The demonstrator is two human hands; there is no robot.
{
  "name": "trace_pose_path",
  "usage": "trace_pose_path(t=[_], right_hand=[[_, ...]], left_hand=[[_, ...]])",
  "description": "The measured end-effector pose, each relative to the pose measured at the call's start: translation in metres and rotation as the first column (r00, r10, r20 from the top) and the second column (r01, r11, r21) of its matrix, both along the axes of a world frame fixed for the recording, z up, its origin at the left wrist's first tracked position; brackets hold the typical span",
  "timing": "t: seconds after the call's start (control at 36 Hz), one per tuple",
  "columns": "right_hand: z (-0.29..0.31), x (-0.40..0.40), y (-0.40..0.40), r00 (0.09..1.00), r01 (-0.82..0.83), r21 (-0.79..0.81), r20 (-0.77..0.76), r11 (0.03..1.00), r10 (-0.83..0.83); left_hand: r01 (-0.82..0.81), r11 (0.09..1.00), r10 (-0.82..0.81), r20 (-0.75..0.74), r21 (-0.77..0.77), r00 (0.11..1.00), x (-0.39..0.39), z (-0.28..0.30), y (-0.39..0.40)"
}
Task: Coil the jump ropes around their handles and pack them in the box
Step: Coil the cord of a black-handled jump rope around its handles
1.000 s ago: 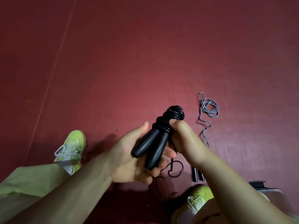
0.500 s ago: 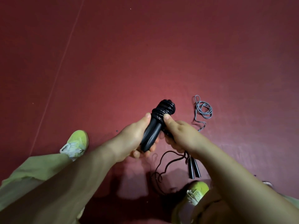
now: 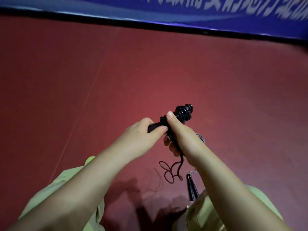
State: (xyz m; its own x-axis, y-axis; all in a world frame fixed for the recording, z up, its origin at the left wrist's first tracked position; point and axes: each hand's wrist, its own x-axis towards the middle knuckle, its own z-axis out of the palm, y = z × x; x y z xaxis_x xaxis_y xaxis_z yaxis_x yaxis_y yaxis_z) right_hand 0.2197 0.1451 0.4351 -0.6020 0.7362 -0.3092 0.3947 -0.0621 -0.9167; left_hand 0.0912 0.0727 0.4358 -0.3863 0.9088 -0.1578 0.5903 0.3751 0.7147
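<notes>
The black jump rope point(image 3: 182, 112) sits at the centre of the frame, held up off the floor between our two hands, with its cord already wound in tight rings around the upper part of the paired handles. Our left hand point(image 3: 146, 130) wraps its fingers round the bare lower end of the handles, and our right hand point(image 3: 176, 130) is clamped on the wound section, thumb pressed along the coils to pin them. A loose tail of cord point(image 3: 170, 170) hangs from under the right hand and curls in small loops toward the lower centre of the frame. We judge the rope light, the handles stiff and easy to grasp, and the cord springy and slick, so the turns will want to unwind unless the thumb stays on them; the best hold is the bare handle end for one hand and the last turn for the other. A second pair of slim dark handles point(image 3: 192, 189) lies on the floor at lower right, with a bit of grey cord point(image 3: 200, 137) peeking beside our right wrist. The floor point(image 3: 83, 80) is a smooth dark red mat, and a blue banner point(image 3: 166, 9) with blurred lettering runs along the top edge. We see no box.
</notes>
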Motion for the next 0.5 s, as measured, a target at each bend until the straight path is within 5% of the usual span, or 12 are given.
trace_pose_path(t=[0.17, 0.28, 0.33, 0.39, 0.5], right_hand=[[0.084, 0.008, -0.031, 0.995, 0.017, 0.152, -0.095, 0.988, -0.002], [0.133, 0.015, -0.048, 0.957, 0.094, 0.219, -0.288, 0.971, -0.028], [0.159, 0.017, -0.054, 0.898, 0.11, 0.124, -0.437, 0.986, -0.045], [0.184, 0.018, -0.058, 0.826, 0.063, 0.08, -0.563, 0.995, -0.007], [0.225, 0.023, -0.068, 0.757, -0.055, 0.206, -0.629, 0.977, 0.175]], left_hand=[[-0.01, 0.986, 0.002, 0.048, 0.168, 0.999, 0.01, 0.076, -0.04], [0.056, 0.946, -0.145, 0.262, 0.32, 0.954, 0.013, 0.13, -0.063], [0.068, 0.945, -0.236, 0.519, 0.321, 0.821, 0.013, 0.156, -0.074], [0.144, 0.944, -0.321, 0.735, 0.295, 0.597, 0.014, 0.181, -0.084], [0.341, 0.877, -0.435, 0.861, 0.339, 0.264, 0.021, 0.209, -0.09]])
